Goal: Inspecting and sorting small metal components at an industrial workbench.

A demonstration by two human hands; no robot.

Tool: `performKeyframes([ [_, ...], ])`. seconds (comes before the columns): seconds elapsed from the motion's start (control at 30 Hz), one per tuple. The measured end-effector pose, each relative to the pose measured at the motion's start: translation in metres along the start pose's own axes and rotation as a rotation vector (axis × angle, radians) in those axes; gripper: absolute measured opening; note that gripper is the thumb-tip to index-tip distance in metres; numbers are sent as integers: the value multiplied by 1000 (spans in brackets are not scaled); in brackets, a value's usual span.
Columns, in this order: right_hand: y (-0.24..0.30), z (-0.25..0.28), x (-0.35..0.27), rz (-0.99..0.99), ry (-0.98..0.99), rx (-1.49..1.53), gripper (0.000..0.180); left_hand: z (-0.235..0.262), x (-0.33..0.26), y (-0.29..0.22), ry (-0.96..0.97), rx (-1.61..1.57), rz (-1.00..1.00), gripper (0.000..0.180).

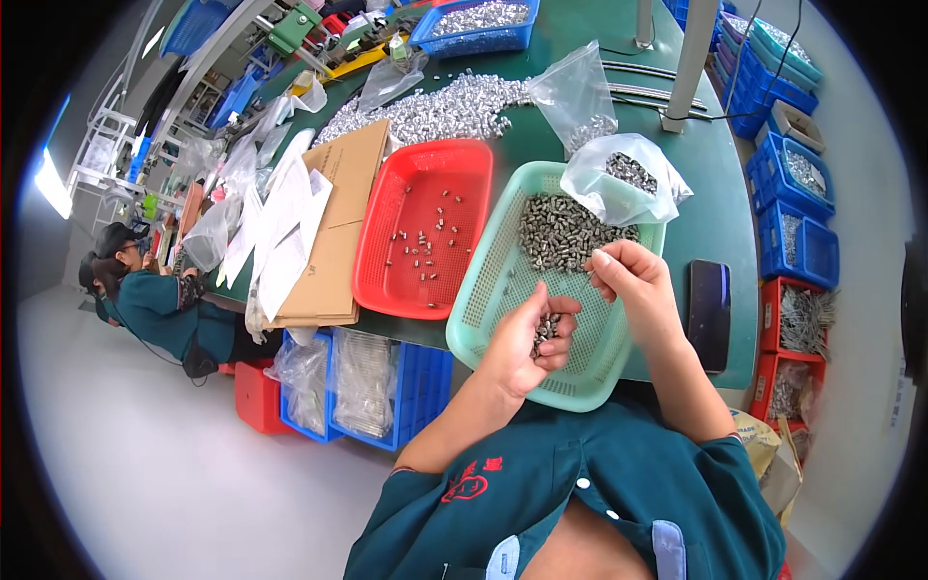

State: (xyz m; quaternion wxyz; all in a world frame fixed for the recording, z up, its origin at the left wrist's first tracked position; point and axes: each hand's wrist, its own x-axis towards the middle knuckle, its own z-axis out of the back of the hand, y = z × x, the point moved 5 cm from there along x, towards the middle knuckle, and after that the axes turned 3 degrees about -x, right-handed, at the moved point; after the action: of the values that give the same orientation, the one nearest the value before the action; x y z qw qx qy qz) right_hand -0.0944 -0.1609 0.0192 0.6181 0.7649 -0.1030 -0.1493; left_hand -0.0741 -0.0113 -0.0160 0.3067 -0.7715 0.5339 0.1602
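Observation:
My left hand (522, 343) is cupped around a small handful of metal parts (547, 333), short grey cylinders, above the near part of a pale green mesh basket (580, 387). Over the basket's right side, my right hand (633, 280) is closed in a pinch. Whatever sits between its fingertips is too small to make out. A heap of the same dark grey cylinders (561, 232) fills the basket's far end. Against that end rests an open clear plastic bag (667, 198) with more of them inside.
Left of the green basket, a red basket (425, 174) holds scattered metal parts. Beyond lie cardboard (333, 217), a big pile of shiny parts (454, 101) and a blue bin (527, 39). A phone (710, 314) lies at the right. A co-worker (155, 309) sits far left.

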Motion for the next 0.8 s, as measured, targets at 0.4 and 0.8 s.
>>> performKeyframes([
  [0.4,2,-10,-20,-9,60,26,14,0,-4,-5,183,-54,-65,20],
  [0.8,24,-24,-36,307,85,-271,7,-4,-8,-6,156,-38,-130,13],
])
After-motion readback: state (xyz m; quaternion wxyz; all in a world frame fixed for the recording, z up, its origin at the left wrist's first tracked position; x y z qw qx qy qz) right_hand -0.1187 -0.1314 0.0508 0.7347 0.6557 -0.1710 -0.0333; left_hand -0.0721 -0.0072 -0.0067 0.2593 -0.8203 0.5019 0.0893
